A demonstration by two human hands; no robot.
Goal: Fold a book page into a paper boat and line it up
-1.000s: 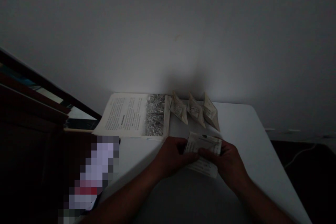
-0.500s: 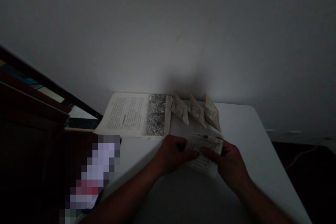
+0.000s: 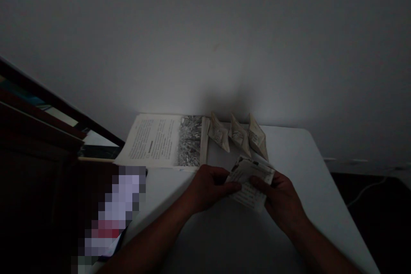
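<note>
A folded sheet of printed paper (image 3: 251, 182) is held just above the white table (image 3: 308, 188) between both hands. My left hand (image 3: 208, 186) pinches its left edge with closed fingers. My right hand (image 3: 281, 197) grips its right side, fingers curled over the fold. Behind the hands, three folded paper boats (image 3: 239, 136) stand in a row near the wall. An open book (image 3: 168, 140) with a text page and a dark picture lies to their left.
A plain white wall rises right behind the table. Dark wooden furniture (image 3: 38, 137) fills the left side. A blurred-out patch (image 3: 112, 214) sits at the table's left edge. The floor at the right is dark, with a pale cable (image 3: 366, 188).
The folded paper has been lifted and turned a little in my hands; its upper edge now tilts up to the left. Both hands stay in about the same place.
</note>
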